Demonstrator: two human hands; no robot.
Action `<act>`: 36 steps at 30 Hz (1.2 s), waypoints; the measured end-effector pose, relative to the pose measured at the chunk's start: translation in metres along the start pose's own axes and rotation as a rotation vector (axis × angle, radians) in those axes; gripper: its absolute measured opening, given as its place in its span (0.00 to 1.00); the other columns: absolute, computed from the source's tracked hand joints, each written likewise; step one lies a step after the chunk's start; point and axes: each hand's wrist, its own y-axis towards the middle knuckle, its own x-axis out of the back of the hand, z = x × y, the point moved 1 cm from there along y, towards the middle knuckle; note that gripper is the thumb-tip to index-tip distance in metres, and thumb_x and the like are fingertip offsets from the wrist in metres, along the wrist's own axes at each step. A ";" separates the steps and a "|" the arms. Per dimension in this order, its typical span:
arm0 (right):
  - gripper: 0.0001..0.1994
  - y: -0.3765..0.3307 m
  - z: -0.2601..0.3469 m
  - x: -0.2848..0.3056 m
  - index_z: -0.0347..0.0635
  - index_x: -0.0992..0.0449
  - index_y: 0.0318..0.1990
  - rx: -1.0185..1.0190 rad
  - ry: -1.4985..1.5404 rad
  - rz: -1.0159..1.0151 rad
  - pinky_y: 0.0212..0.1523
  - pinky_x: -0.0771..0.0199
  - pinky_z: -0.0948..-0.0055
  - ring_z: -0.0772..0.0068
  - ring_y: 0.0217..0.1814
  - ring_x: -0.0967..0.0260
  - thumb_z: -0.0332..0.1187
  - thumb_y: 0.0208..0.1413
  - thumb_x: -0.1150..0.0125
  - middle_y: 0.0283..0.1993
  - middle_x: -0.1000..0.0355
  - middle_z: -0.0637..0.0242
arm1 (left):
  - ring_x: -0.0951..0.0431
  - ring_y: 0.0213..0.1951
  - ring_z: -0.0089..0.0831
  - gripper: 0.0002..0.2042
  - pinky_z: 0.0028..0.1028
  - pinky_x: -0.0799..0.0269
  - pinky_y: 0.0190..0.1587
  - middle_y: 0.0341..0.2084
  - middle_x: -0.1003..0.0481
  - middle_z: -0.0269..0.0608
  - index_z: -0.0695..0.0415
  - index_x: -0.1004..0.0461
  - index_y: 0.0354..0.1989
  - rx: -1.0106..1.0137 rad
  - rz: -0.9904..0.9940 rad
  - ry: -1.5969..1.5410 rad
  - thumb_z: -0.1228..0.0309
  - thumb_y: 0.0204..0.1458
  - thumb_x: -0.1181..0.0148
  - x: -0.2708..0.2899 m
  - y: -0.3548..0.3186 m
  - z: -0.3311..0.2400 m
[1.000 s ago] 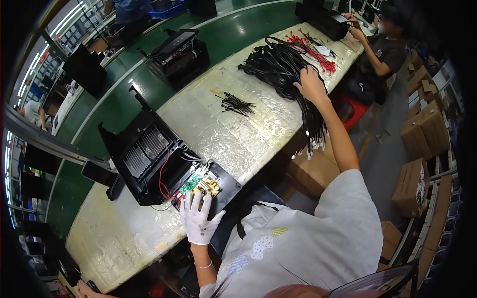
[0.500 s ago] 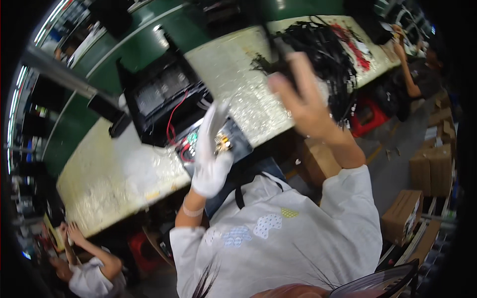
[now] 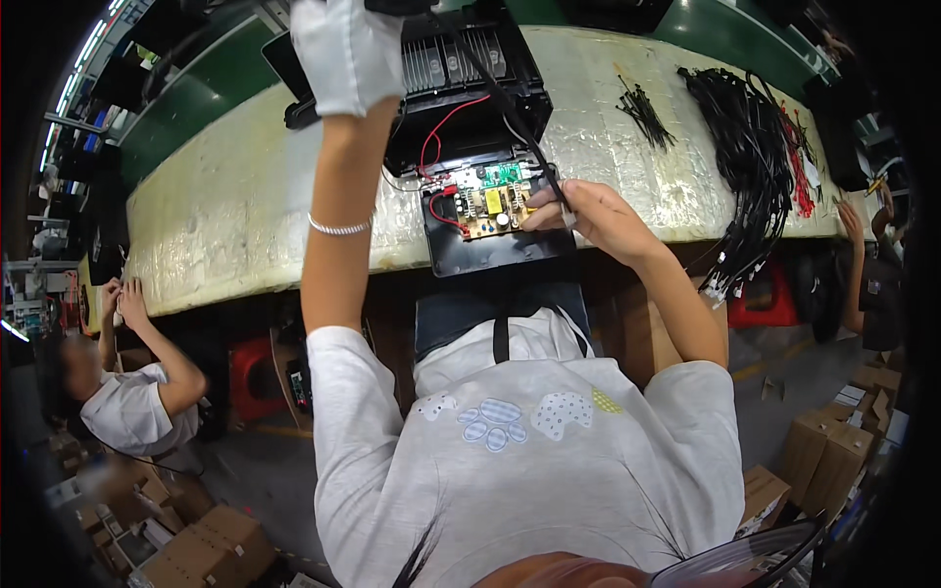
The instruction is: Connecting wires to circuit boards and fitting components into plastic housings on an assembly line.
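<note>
My right hand (image 3: 608,220), bare, is closed in a pinch on a black cable (image 3: 505,103) close to its end, where a small white connector (image 3: 569,218) shows. It is beside the right edge of a circuit board (image 3: 490,203) with green, yellow and red parts. The board lies on a black panel (image 3: 500,257) at the table's near edge. From there the cable slants up toward the top of the view. My left hand (image 3: 348,59), in a white glove, is stretched far forward over a black housing (image 3: 461,64) with metal fins; its fingers are cut off or hidden.
Red wires (image 3: 428,147) run between board and housing. On the table (image 3: 225,216), a heap of black cables (image 3: 740,147) hangs over the edge at right, beside red wires and a small bunch of black ties (image 3: 642,113). People work at both sides. Cartons (image 3: 823,456) stand on the floor.
My right hand has come back from the cable heap to the board and now holds a black cable. The gloved left hand has moved from above the board to the far side. The view has turned.
</note>
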 end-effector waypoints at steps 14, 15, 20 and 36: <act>0.07 0.038 0.002 0.016 0.33 0.21 0.36 0.344 -1.028 -0.373 0.29 0.32 0.74 0.70 0.27 0.31 0.28 0.54 0.36 0.31 0.25 0.60 | 0.20 0.34 0.34 0.15 0.44 0.19 0.44 0.27 0.24 0.41 0.60 0.33 0.44 0.141 0.116 -0.074 0.59 0.64 0.48 -0.030 0.011 -0.005; 0.06 0.040 -0.001 0.016 0.33 0.21 0.36 0.337 -1.013 -0.358 0.30 0.32 0.74 0.71 0.27 0.30 0.28 0.54 0.36 0.32 0.24 0.60 | 0.20 0.34 0.34 0.15 0.44 0.19 0.44 0.26 0.24 0.41 0.60 0.33 0.44 0.150 0.132 -0.088 0.59 0.64 0.49 -0.029 0.011 -0.004; 0.06 0.044 -0.011 0.017 0.33 0.21 0.36 0.328 -0.927 -0.343 0.31 0.32 0.76 0.74 0.29 0.30 0.28 0.55 0.37 0.33 0.24 0.62 | 0.20 0.33 0.34 0.14 0.43 0.19 0.43 0.26 0.25 0.41 0.59 0.33 0.44 0.167 0.094 -0.080 0.60 0.65 0.50 -0.027 0.004 -0.007; 0.05 0.040 -0.025 0.028 0.32 0.22 0.35 0.288 -0.768 -0.323 0.34 0.34 0.77 0.75 0.34 0.29 0.26 0.54 0.37 0.34 0.24 0.64 | 0.19 0.31 0.36 0.15 0.41 0.19 0.44 0.27 0.23 0.45 0.63 0.35 0.47 0.112 0.144 -0.076 0.61 0.67 0.54 -0.020 0.002 0.003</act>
